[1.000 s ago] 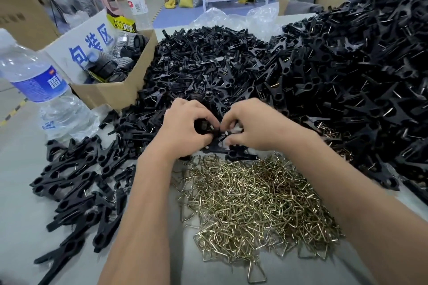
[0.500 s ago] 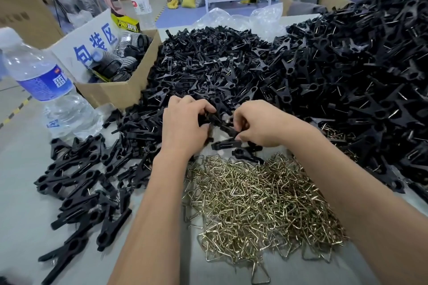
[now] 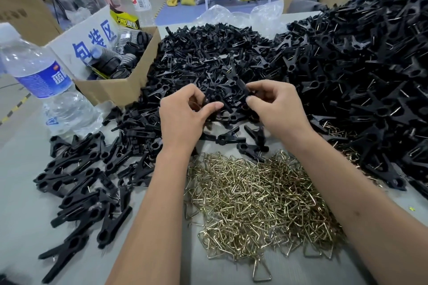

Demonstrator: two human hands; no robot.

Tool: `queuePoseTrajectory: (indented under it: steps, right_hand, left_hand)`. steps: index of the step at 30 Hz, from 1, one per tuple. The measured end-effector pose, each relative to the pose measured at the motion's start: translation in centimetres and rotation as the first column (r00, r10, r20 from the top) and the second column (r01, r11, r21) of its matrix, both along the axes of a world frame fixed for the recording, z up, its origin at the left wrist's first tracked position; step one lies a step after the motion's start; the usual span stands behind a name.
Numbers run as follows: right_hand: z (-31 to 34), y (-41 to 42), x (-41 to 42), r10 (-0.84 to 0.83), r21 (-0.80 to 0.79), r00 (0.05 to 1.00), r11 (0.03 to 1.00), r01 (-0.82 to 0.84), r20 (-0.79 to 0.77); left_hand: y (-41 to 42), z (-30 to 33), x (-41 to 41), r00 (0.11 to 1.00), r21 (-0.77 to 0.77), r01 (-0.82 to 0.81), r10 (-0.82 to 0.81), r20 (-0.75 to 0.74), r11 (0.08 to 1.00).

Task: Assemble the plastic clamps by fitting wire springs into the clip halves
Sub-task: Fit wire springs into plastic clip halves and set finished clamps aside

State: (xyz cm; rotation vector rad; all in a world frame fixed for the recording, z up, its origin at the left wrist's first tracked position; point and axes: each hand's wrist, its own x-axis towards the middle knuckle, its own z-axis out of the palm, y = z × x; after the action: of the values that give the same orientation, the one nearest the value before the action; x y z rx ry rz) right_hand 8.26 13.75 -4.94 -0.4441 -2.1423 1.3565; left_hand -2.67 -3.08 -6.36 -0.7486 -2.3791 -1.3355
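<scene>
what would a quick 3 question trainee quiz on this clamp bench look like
1. True or false: the pile of wire springs lies nearer the person than the big heap of clip halves.
2. What does the right hand pinch? A) a black clip piece B) a water bottle C) a spring
3. Fill in: the cardboard box stands on the ____ side of the table.

Key: 1 true. 2 A; the left hand also has its fingers curled at a black clip piece between the hands. 3 left, behind the water bottle.

The grey surface (image 3: 20,227) carries springs (image 3: 259,203) just below the hands and clip halves (image 3: 208,60) beyond them. Clamps (image 3: 78,187), a bottle (image 3: 44,81) and a box (image 3: 115,90) lie left of them.
</scene>
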Motion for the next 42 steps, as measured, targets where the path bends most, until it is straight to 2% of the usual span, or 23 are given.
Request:
queuePoseTrajectory:
  steps: [4, 6, 8, 10, 12, 14, 17, 20, 28, 30, 35, 42]
  right_hand:
    - [-1.0, 0.3, 1.3, 0.041, -0.173, 0.997, 0.984, -0.051, -0.063]
    - [-1.2, 0.3, 1.9, 0.076, -0.223, 0.994, 0.97, -0.093, -0.084]
    - [-1.3, 0.4, 2.5, 0.101, -0.262, 0.987, 0.956, -0.13, -0.121]
    - [-1.4, 0.4, 2.9, 0.118, -0.285, 0.98, 0.945, -0.161, -0.16]
    - [-1.5, 0.4, 3.3, 0.109, -0.275, 0.978, 0.949, -0.155, -0.176]
    - [-1.8, 0.3, 3.5, 0.076, -0.236, 0.981, 0.965, -0.117, -0.177]
    - [-1.7, 0.3, 3.8, 0.064, -0.227, 0.979, 0.968, -0.108, -0.191]
    - [-1.7, 0.4, 3.8, 0.093, -0.312, 0.973, 0.937, -0.158, -0.213]
    - [-2.7, 0.9, 3.3, 0.097, -0.357, 0.969, 0.918, -0.174, -0.226]
    - [-2.8, 0.8, 3.2, 0.131, -0.333, 0.968, 0.922, -0.199, -0.214]
    - [-2.3, 0.3, 3.5, 0.131, -0.123, 0.972, 0.98, -0.157, -0.196]
    - [-2.2, 0.3, 3.8, 0.195, 0.038, 0.968, 0.981, -0.191, -0.161]
  left_hand:
    - [0.0, -0.1, 0.0, 0.988, -0.038, -0.067, 0.061, -0.139, 0.997]
    - [0.1, 0.0, 0.0, 0.983, 0.01, -0.076, 0.077, -0.167, 0.997]
    - [0.5, 0.1, 0.3, 0.997, 0.149, 0.033, -0.022, -0.076, 0.988]
    - [1.2, 0.2, 0.7, 0.977, 0.279, 0.156, -0.189, 0.097, 0.948]
    - [1.9, 0.4, 1.5, 0.908, 0.382, 0.226, -0.336, 0.25, 0.896]
    - [2.4, 0.5, 2.3, 0.832, 0.449, 0.272, -0.442, 0.335, 0.851]
    - [2.7, 0.8, 3.3, 0.723, 0.535, 0.334, -0.575, 0.383, 0.776]
    - [2.7, 0.9, 3.5, 0.63, 0.588, 0.368, -0.658, 0.412, 0.72]
    - [2.5, 0.5, 3.4, 0.555, 0.563, 0.376, -0.665, 0.499, 0.736]
    - [2.6, 0.5, 3.4, 0.546, 0.572, 0.357, -0.662, 0.514, 0.739]
    - [2.6, 0.6, 3.3, 0.578, 0.568, 0.292, -0.615, 0.536, 0.77]
    - [2.2, 0.6, 3.2, 0.585, 0.534, 0.338, -0.617, 0.526, 0.775]
